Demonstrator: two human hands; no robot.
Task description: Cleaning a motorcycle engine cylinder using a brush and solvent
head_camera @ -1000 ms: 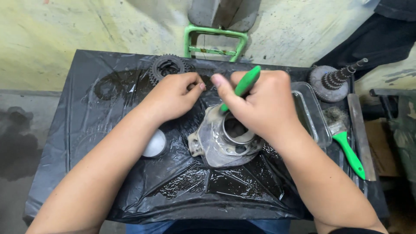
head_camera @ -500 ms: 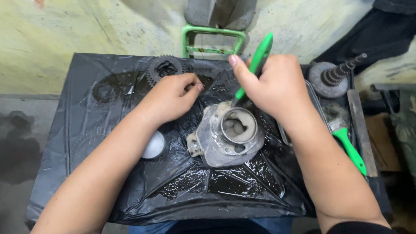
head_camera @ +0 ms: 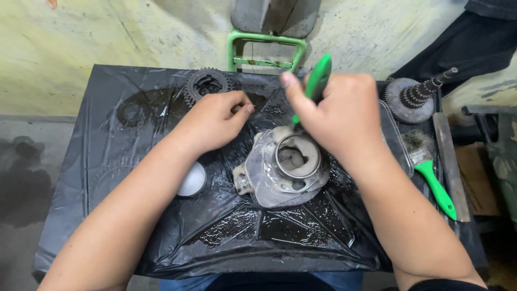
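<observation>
Here, the right hand [head_camera: 342,116] is clenched in a fist around the green handle of a brush [head_camera: 316,81]; the handle sticks up between the thumb and the curled fingers, and the lower end runs down toward the far rim of the metal housing [head_camera: 283,167]. The bristle end is hidden behind the hand and the housing rim, so contact there cannot be confirmed.

The left hand [head_camera: 215,118] is loosely curled with nothing in its grasp; its fingertips [head_camera: 242,108] press on the black plastic sheet [head_camera: 161,226] just beyond the upper left edge of the housing. Whether they touch the housing itself cannot be told.

The housing is a grey, grimy casting with a round central bore and a flat flange. It lies flat near the middle of the sheet, between both forearms, under the right hand.

A small round white cap [head_camera: 192,179] lies on the sheet beside the left forearm, left of the housing. A dark toothed gear [head_camera: 205,83] rests at the far edge, just beyond the left hand. A geared shaft [head_camera: 414,97] lies at the far right, well apart from the housing. A second paintbrush with a green handle [head_camera: 431,175] lies to the right of the right forearm, next to a flat metal bar [head_camera: 451,161]. A green metal frame [head_camera: 266,51] stands behind the table against the wall. The sheet shows wet, oily patches near the front edge.
</observation>
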